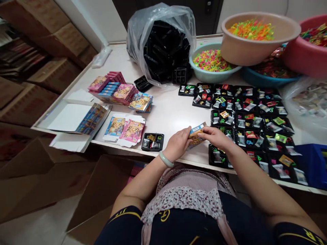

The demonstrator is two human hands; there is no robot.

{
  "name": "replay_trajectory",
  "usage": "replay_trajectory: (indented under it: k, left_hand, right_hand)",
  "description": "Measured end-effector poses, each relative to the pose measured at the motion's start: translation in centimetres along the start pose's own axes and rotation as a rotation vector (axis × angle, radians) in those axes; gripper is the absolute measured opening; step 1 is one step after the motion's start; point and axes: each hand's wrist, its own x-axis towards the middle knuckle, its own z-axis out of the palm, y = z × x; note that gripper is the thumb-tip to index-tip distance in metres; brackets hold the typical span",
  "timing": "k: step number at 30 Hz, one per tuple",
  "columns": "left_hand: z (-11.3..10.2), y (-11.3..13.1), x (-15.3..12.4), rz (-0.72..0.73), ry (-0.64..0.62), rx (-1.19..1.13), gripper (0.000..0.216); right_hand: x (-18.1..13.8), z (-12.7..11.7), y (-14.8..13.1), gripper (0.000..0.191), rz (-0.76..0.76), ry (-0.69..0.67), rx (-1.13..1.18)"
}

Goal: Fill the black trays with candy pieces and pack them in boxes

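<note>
Over the table's front edge, my left hand [178, 144] and my right hand [215, 136] both grip a small blue and yellow printed carton [196, 134]. The left fingers wrap its near end, while the right fingers pinch the end toward the filled trays. To the left of my left hand sits one black tray [152, 142] with wrapped sweets and small coloured pieces in its compartments. Beyond it lie flat blue cartons [115, 126] and flat pink cartons [133, 131]. Rows of filled black trays [249, 122] spread out on the right, close to my right hand.
Stacked finished boxes [125, 92] stand at the back left, near an open white display box [63, 117]. A clear bag [135, 41] holds empty black trays. Basins [260, 51] of coloured pieces line the back right. A blue bin [313, 165] is at the right edge; cardboard boxes [87, 200] are below left.
</note>
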Motion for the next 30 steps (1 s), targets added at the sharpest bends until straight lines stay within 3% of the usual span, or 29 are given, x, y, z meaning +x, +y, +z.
replay_trajectory:
  k: [2, 4, 7, 9, 11, 13, 15, 17, 19, 22, 26, 30]
  left_hand:
    - [0.2, -0.4, -0.3, -0.027, -0.02, -0.013, 0.044]
    - [0.3, -1.1, -0.4, -0.078, 0.022, -0.102, 0.039]
    - [0.5, -2.0, -0.3, -0.236, 0.2, -0.366, 0.032]
    - [1.0, -2.3, -0.2, -0.37, 0.262, -0.616, 0.032]
    - [1.8, -2.2, -0.3, -0.466, 0.203, -0.87, 0.036]
    - [3.0, -1.9, -0.6, -0.507, 0.095, -1.065, 0.042]
    - [4.2, -1.5, -1.1, -0.503, 0.037, -1.169, 0.05]
    - [5.0, -1.3, -1.5, -0.461, 0.051, -1.182, 0.064]
    - [5.3, -1.3, -1.9, -0.396, 0.093, -1.117, 0.078]
    - [5.0, -1.8, -2.4, -0.291, 0.06, -0.982, 0.078]
    - [4.0, -2.2, -3.1, -0.216, -0.046, -0.828, 0.068]
    - [3.6, -1.7, -2.6, -0.22, 0.036, -0.733, 0.037]
  right_hand:
    - [-0.1, 0.3, 0.2, 0.033, -0.011, -0.003, 0.017]
    - [-0.7, 0.9, 0.2, 0.032, -0.102, 0.078, -0.046]
    - [-2.2, 1.7, 0.2, 0.04, -0.255, 0.409, -0.211]
    - [-3.2, 2.0, 0.9, 0.055, -0.236, 0.51, -0.215]
    - [-3.8, 2.2, 2.1, 0.057, -0.141, 0.396, -0.082]
    - [-4.2, 2.3, 3.6, 0.046, -0.047, 0.271, 0.05]
    - [-4.5, 2.3, 4.8, 0.038, 0.011, 0.266, 0.076]
    - [-4.8, 2.5, 5.7, 0.045, 0.028, 0.324, 0.052]
    - [-5.4, 2.7, 6.1, 0.065, 0.009, 0.372, 0.042]
    - [-6.3, 3.1, 6.4, 0.078, -0.037, 0.381, -0.013]
    - [-6.9, 2.5, 6.5, 0.053, -0.057, 0.305, -0.152]
    - [-6.1, 1.6, 5.8, 0.024, -0.166, 0.342, -0.155]
